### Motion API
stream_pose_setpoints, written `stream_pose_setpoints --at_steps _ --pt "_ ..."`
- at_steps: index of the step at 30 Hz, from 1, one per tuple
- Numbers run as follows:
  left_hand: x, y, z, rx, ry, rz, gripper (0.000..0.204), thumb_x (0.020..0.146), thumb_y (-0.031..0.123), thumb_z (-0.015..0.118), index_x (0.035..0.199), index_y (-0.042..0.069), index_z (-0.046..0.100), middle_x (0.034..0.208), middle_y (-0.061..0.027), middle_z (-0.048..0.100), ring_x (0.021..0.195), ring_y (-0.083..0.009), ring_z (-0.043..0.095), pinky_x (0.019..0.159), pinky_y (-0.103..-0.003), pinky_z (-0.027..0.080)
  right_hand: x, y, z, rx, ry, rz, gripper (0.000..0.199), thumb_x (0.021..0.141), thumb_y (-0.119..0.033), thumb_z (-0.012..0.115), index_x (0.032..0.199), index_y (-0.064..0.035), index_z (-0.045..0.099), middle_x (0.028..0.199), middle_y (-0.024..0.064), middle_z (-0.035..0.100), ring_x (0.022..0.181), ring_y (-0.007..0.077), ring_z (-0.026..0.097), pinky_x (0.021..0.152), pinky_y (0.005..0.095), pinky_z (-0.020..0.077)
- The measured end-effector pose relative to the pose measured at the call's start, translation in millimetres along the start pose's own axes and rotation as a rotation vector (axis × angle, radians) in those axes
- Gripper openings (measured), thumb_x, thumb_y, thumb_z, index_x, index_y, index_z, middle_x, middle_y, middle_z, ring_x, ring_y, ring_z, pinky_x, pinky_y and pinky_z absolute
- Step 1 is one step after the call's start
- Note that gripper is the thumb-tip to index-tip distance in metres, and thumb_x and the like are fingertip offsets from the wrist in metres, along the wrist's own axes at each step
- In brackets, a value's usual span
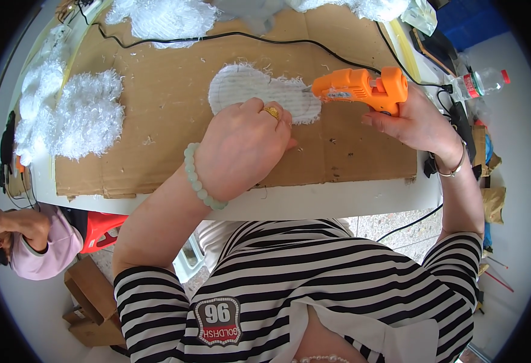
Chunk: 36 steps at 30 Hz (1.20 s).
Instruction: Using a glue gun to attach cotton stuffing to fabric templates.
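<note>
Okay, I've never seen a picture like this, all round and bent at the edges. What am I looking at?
There's no robot here, just a person's two bare hands. A wide fisheye camera on the person's head looks down, so straight edges bend and the striped shirt shows below. A sheet of cardboard covers much of the white table. On it lies a white fabric piece, with shaggy white pieces to the left. The left hand rests at the fabric's near edge. The right hand holds an orange glue gun, its nozzle toward the fabric's right end.
</note>
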<state>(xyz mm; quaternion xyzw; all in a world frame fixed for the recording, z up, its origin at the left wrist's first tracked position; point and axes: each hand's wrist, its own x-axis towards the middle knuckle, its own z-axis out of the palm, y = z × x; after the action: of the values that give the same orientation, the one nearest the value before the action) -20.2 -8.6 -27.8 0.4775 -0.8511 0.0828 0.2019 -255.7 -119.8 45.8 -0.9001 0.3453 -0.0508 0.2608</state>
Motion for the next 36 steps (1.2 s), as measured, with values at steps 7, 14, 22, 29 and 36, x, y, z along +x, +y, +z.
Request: stream_pose_setpoints --at_steps 7,14,22,29,36 --pt "-0.1 0.2 -1.9 0.008 -0.028 0.001 0.036 0.073 0.028 0.066 0.091 -0.003 0.063 0.069 -0.005 0.06 0.067 -0.0176 0.054 0.055 -0.027 0.045 0.9 0.0 -0.6 0.074 -0.057 0.052 0.025 0.074 -0.015 0.068 0.088 0.0002 0.056 0.066 0.0107 0.054 0.058 0.0219 0.05 0.057 0.0318 0.041" --pt "0.5 0.6 -3.4 0.017 -0.059 -0.003 0.036 0.074 0.028 0.065 0.09 -0.003 0.063 0.07 -0.0061 0.06 0.067 -0.0175 0.054 0.055 -0.027 0.045 2.0 -2.6 -1.4 0.017 -0.068 0.033 0.026 0.074 -0.016 0.069 0.088 0.0005 0.056 0.065 0.0116 0.053 0.057 0.0234 0.05 0.057 0.0323 0.0407" --pt "1.1 2.6 -6.3 0.012 -0.124 -0.045 0.032 0.067 0.022 0.07 0.09 0.001 0.061 0.084 -0.0063 0.06 0.074 -0.0204 0.056 0.061 -0.03 0.048 3.4 -2.0 1.4 -0.039 -0.01 -0.015 0.027 0.074 -0.018 0.069 0.089 -0.0003 0.056 0.063 0.0126 0.052 0.057 0.0265 0.05 0.057 0.0335 0.0407" --pt "2.7 2.1 -6.2 -0.001 -0.049 -0.008 0.032 0.074 0.026 0.065 0.089 -0.003 0.063 0.075 -0.0066 0.061 0.069 -0.0178 0.054 0.059 -0.029 0.047 5.9 -1.9 0.8 -0.005 -0.015 -0.013 0.029 0.074 -0.018 0.069 0.091 0.0004 0.056 0.064 0.0135 0.054 0.059 0.0283 0.051 0.059 0.0336 0.0416" --pt "-0.3 2.1 -5.9 0.01 -0.056 -0.026 0.029 0.073 0.025 0.066 0.086 -0.001 0.063 0.079 -0.0064 0.061 0.071 -0.0183 0.054 0.058 -0.029 0.047 4.2 -4.2 4.6 -0.001 0.006 -0.026 0.019 0.074 -0.007 0.069 0.086 -0.0013 0.055 0.071 0.0026 0.053 0.063 0.0124 0.049 0.058 0.0255 0.0414"
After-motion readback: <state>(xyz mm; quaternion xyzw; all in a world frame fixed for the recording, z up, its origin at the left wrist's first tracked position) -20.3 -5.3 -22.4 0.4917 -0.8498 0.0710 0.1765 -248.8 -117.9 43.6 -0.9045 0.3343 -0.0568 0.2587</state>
